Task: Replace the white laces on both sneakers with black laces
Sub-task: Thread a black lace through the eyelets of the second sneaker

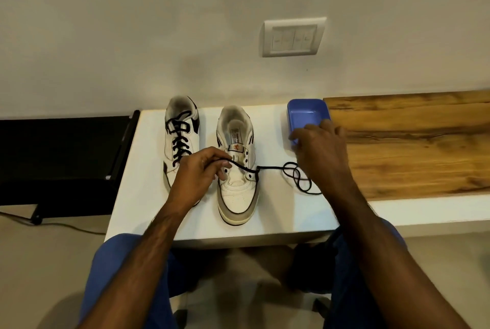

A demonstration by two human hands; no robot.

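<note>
Two white sneakers stand side by side on the white table [138,196]. The left sneaker [180,137] is laced with a black lace. The right sneaker [236,177] has open eyelets and a single black lace [270,167] running across its lowest eyelets. My left hand [198,172] pinches one end of that lace above the shoe's tongue. The rest of the lace lies in loose loops on the table to the shoe's right. My right hand [320,151] rests over the front edge of a blue tray [305,114], fingers spread; what lies under the palm is hidden.
A wooden counter [413,143] stretches away to the right of the table. A wall switch plate [293,37] hangs above the shoes. A dark unit [61,159] with a cable stands to the left. My knees in blue trousers are below the table edge.
</note>
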